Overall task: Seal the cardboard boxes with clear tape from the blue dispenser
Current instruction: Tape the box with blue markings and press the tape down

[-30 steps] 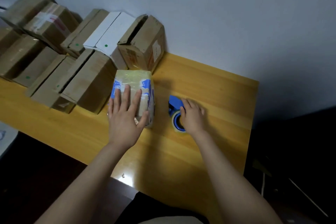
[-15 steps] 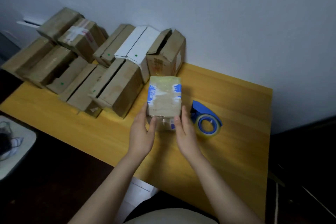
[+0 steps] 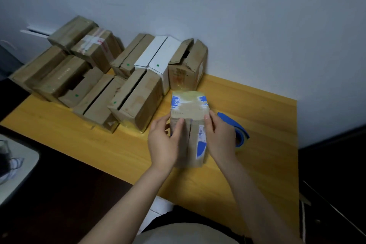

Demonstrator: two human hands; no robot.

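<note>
A small cardboard box point(image 3: 190, 109) with blue print and shiny tape across its upper face stands on the yellow wooden table point(image 3: 122, 148), tipped so that a flap seam faces me. My left hand point(image 3: 164, 140) grips its left side, thumb across the near face. My right hand point(image 3: 221, 136) grips its right side. The blue tape dispenser point(image 3: 237, 130) lies on the table just right of my right hand, partly hidden behind it; neither hand touches it.
Several brown cardboard boxes point(image 3: 136, 99) and a white box point(image 3: 158, 59) are stacked along the wall at the back left, some with flaps ajar. The table's right edge point(image 3: 297, 144) drops to dark floor. A white surface point(image 3: 17, 172) sits at the lower left.
My right hand left the dispenser and joined my left hand on the box. Both hands have tipped the box towards me, so the flap seam now shows.
</note>
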